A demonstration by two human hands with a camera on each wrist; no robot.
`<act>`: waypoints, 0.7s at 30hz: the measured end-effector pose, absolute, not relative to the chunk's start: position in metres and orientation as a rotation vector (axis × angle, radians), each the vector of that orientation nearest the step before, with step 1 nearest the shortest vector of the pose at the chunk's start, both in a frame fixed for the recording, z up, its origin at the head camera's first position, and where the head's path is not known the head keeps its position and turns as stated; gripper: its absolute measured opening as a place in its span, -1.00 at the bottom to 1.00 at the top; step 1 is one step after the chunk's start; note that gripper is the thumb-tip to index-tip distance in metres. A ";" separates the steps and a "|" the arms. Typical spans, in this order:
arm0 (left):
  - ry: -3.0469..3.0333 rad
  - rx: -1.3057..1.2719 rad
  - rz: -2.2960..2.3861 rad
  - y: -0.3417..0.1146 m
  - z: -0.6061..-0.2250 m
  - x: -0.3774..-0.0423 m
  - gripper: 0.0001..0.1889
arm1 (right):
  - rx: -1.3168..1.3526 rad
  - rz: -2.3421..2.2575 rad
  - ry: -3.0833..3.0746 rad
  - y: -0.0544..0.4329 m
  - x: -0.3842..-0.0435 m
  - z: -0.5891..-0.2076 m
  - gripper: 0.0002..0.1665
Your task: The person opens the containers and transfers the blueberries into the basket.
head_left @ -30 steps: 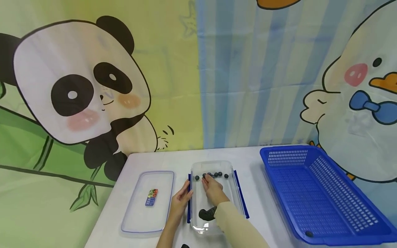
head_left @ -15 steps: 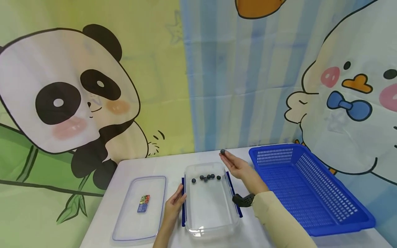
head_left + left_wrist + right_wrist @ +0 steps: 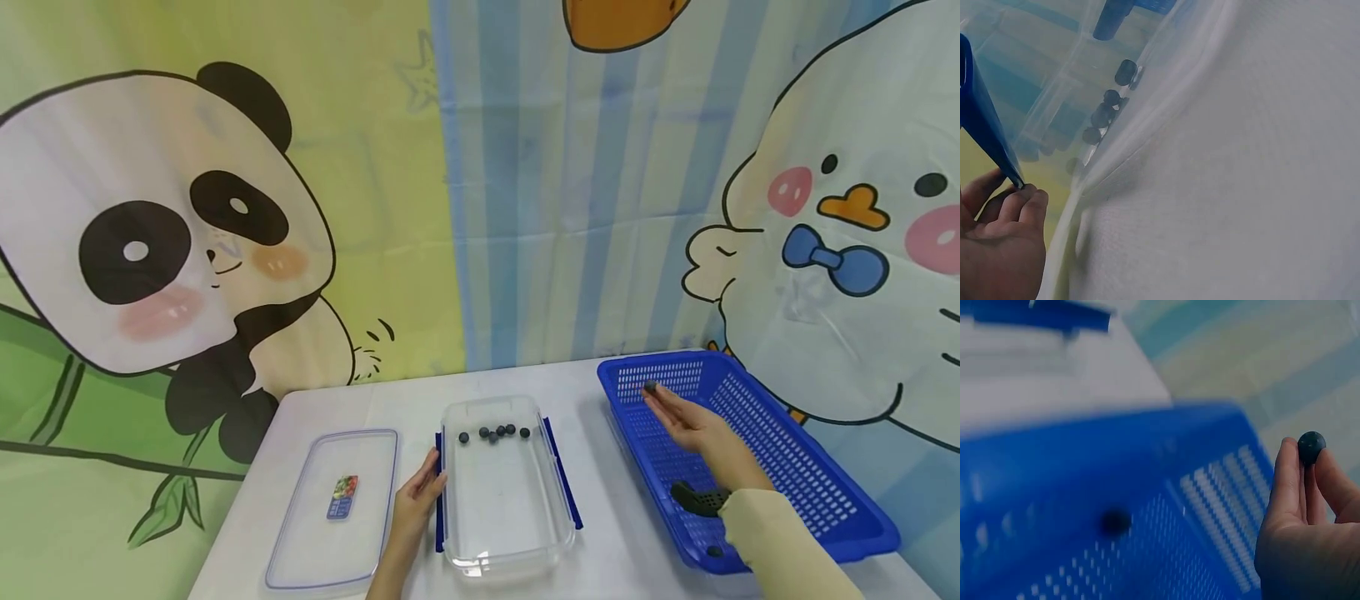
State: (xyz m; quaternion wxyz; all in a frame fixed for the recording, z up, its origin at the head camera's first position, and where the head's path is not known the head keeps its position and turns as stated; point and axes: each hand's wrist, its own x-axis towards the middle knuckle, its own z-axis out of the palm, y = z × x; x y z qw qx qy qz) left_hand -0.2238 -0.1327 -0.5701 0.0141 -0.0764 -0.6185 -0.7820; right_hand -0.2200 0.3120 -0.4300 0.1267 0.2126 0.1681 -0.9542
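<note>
My right hand [image 3: 701, 429] is over the blue plastic basket [image 3: 772, 542], pinching one blueberry [image 3: 1311, 447] between thumb and fingertips. Another blueberry [image 3: 714, 551] lies in the basket's near left corner. My left hand [image 3: 414, 498] holds the left side of a clear plastic food box [image 3: 506, 508]. In the left wrist view its fingertips [image 3: 1035, 200] grip the end of the blue side latch [image 3: 988, 119]. Several blueberries [image 3: 492, 437] sit in a loose row toward the far end of the box.
The box's clear lid [image 3: 300, 542], with a fruit-printed label [image 3: 342, 497], lies flat on the white table [image 3: 240, 533] at left. A cartoon-printed curtain [image 3: 517, 208] hangs right behind the table. A black wrist device [image 3: 697, 498] sits below my right hand.
My right hand has lifted a blueberry from the box and carried it right, over the basket. My left hand stays at the box's left side. The head view has shifted slightly to the right.
</note>
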 end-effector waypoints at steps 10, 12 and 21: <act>-1.933 -0.237 -2.392 -0.134 -0.571 -0.224 -0.44 | 0.802 -2.721 0.611 0.374 -0.209 -0.478 -0.71; -1.934 -0.216 -2.408 -0.133 -0.570 -0.224 -0.44 | 0.846 -2.709 0.593 0.380 -0.206 -0.485 -0.70; -1.921 -0.216 -2.420 -0.131 -0.569 -0.223 -0.44 | 0.861 -2.698 0.656 0.390 -0.204 -0.495 -0.70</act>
